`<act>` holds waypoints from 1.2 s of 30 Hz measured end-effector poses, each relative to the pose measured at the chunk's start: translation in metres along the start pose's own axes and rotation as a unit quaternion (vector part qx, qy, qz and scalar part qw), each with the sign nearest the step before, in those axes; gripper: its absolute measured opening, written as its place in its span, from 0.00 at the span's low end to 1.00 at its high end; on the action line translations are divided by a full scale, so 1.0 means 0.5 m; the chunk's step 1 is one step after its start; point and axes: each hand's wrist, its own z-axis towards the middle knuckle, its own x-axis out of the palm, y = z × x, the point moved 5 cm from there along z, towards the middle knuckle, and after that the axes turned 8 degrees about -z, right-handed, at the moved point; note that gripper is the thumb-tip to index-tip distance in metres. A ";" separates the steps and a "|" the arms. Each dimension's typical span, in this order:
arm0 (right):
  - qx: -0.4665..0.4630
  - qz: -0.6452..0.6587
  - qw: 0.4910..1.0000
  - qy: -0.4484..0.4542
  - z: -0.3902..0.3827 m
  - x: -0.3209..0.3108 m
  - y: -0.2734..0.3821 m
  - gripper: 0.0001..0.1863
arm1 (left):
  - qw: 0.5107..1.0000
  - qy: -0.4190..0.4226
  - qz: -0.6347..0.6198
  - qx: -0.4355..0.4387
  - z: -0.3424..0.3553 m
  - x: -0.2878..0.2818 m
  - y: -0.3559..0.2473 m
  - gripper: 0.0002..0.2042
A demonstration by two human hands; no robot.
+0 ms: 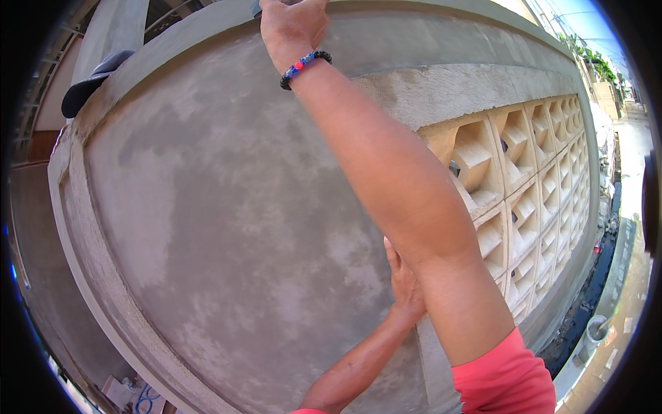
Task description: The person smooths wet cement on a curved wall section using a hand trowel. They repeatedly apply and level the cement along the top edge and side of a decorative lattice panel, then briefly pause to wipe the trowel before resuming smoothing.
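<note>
My right arm reaches up across the view to my right hand [293, 27], at the top edge against the upper part of the plastered wall [227, 228]. Its fingers are closed and partly cut off by the frame. A small dark grey piece [256, 10] shows beside them; its kind cannot be made out. A beaded bracelet [305, 69] circles that wrist. Lower down, my left hand [405, 281] rests on the wall beside the vent-block panel, one finger stretched upward. The right forearm hides its other fingers. The wall's grey plaster has darker damp-looking patches.
Pale patterned vent blocks [514, 159] fill the wall's right part. A raised concrete border [103, 228] frames the left side, with a dark cap [93, 83] on its top corner. At right run a dark drainage channel [593, 276], a bucket [592, 338] and a sunlit lane [634, 159].
</note>
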 end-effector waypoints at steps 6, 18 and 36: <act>-0.304 -0.113 0.945 -0.049 0.192 -0.191 0.001 0.36 | 0.885 -0.081 -0.457 -0.048 0.022 -0.069 0.003 0.25; -0.355 -0.291 0.880 0.122 0.433 -0.309 -0.166 0.30 | 0.916 -0.022 -0.392 -0.079 0.014 -0.052 0.017 0.24; -0.500 -0.634 0.582 0.093 0.691 -0.352 -0.315 0.14 | 0.925 -0.005 -0.374 -0.070 0.019 -0.064 0.007 0.24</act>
